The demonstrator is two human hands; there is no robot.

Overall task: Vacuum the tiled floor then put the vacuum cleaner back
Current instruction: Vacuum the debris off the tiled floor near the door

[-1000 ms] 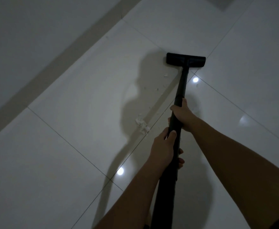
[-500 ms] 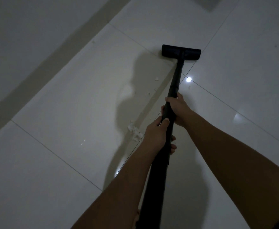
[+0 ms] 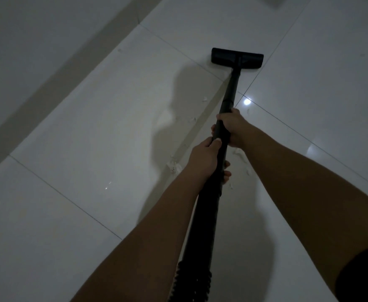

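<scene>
- Overhead, from the head view, a glossy pale tiled floor (image 3: pixel 91 127) fills nearly the whole frame, laid in large square tiles with thin dark grout lines (image 3: pixel 65 198) running slantwise.
- Dim light leaves the room grey; a small bright reflection (image 3: pixel 247 102) sits on the gloss just right of the wand, close to where two joints cross.
- Along the upper left runs a duller beige band (image 3: pixel 58 79), and beyond it lies a flat grey surface (image 3: pixel 26 29); whether that is wall or more floor, I cannot tell.
- A black vacuum wand (image 3: pixel 230 92) slants up the middle of the frame to a wide black floor head (image 3: pixel 236 58), which lies flat on the tiles just past a grout joint.
- At the bottom edge the wand meets a ribbed black hose (image 3: pixel 178 280).
- The right hand (image 3: pixel 233 129) holds the wand higher up, its grip clamped round the tube.
- The left hand (image 3: pixel 203 159) sits just below it, grip likewise wrapped round the tube with the thumb on top.
- White paper scraps (image 3: pixel 174 166) lie on the floor beside the left wrist; more bits (image 3: pixel 242 155) lie under the right forearm, and smaller ones (image 3: pixel 191 119) farther up, left of the wand.
- A soft shadow (image 3: pixel 178 127) of the person falls across the tile left of the wand.
- A dark sleeve (image 3: pixel 364 271) shows at the lower right corner.
</scene>
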